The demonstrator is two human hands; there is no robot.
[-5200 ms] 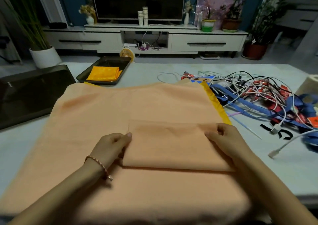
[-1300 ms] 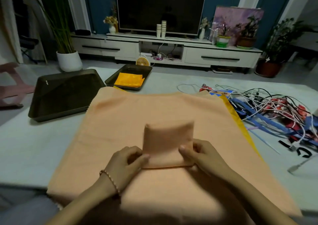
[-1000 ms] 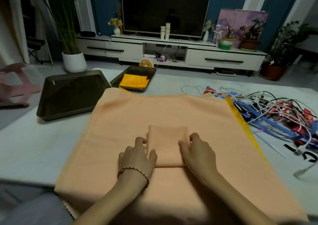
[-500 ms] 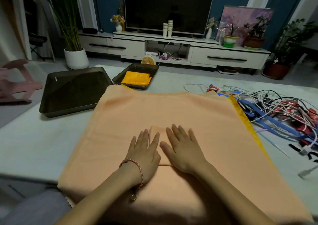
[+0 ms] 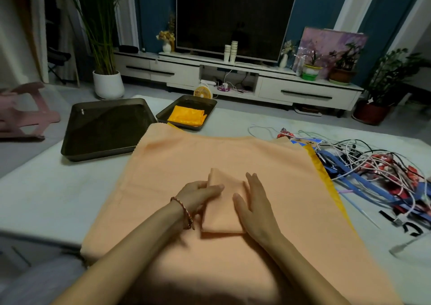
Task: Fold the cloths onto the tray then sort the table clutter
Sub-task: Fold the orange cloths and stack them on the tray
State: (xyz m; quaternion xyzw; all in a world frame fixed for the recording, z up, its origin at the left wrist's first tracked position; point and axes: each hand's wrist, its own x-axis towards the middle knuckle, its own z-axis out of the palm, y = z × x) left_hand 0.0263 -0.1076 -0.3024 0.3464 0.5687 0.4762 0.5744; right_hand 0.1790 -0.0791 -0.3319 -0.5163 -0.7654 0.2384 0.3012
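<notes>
Near me on the desk (image 5: 46, 195), my left hand (image 5: 198, 194) pinches the small folded peach cloth (image 5: 224, 209) and my right hand (image 5: 254, 203) lies flat and open on it, so I think I must lift it to the far tray (image 5: 168, 114) next.

The folded cloth (image 5: 221, 209) and the stack of peach cloths (image 5: 210, 155) beneath it look soft, matt and finely woven, with a pinked edge at the far left corner. The yellow cloth (image 5: 186, 116) in the small tray (image 5: 205, 122) has a faint sheen. Both trays, including the large tray (image 5: 102, 150), look like dark, glossy metal. The desk (image 5: 46, 195) is smooth and pale. The cables (image 5: 373, 164) look like glossy plastic.
</notes>
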